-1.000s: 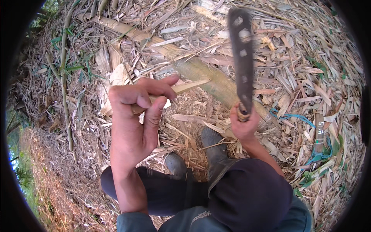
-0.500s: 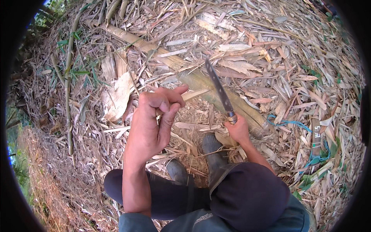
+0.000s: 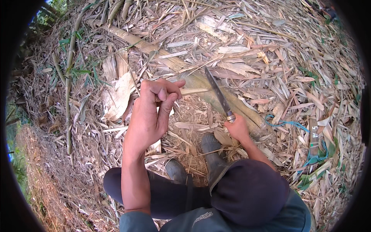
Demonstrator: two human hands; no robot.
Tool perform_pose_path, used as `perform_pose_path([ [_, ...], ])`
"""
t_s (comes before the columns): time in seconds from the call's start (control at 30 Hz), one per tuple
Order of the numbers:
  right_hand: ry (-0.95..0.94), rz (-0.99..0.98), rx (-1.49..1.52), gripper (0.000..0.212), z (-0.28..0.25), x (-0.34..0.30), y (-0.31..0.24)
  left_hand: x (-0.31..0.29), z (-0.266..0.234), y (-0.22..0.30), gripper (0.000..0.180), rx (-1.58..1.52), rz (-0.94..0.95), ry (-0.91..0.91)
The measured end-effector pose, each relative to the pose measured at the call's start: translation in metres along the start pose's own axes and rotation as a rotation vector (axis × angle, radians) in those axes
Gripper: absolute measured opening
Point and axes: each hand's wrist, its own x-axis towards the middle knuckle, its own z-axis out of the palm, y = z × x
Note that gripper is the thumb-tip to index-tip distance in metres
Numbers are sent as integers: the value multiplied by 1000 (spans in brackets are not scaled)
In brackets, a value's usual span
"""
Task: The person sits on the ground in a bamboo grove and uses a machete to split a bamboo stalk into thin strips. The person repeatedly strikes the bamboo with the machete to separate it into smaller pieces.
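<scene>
My left hand is raised in front of me with its fingers curled in a pinch. A pale, narrow bamboo strip sticks out from the fingers to the right; its other end is hidden by the hand. Lower on the right, my right hand is closed around the handle of a long, dark-bladed knife. The blade points up and to the left, above a thick bamboo pole that lies slantwise on the ground. Strip and blade are apart.
Dry leaves and shavings cover the ground. My boots stand near the pole's lower end. A broad pale sheath piece lies left of my left hand. Blue cord and a dark, marked flat piece are at right. A thin green stem stands left.
My left hand has shifted slightly left and up, and the strip now lies more level. The knife's tip has dropped a little and swung slightly left.
</scene>
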Motion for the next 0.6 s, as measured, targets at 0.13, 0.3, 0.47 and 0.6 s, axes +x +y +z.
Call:
perform_pose_path([
  [0.13,159,-184,215,27,-10,-17,-23,1,-3,-1,25,-7,-15,12],
  [0.3,359,-316,-370,34,38,-2,39,3,-6,2,22,-25,-77,-47],
  [0.47,-47,66,-35,42,-1,-11,-6,-6,-7,-1,20,3,-45,53],
  [0.6,102,-14,-92,35,7,-16,3,-4,-2,-6,19,-58,-48,103],
])
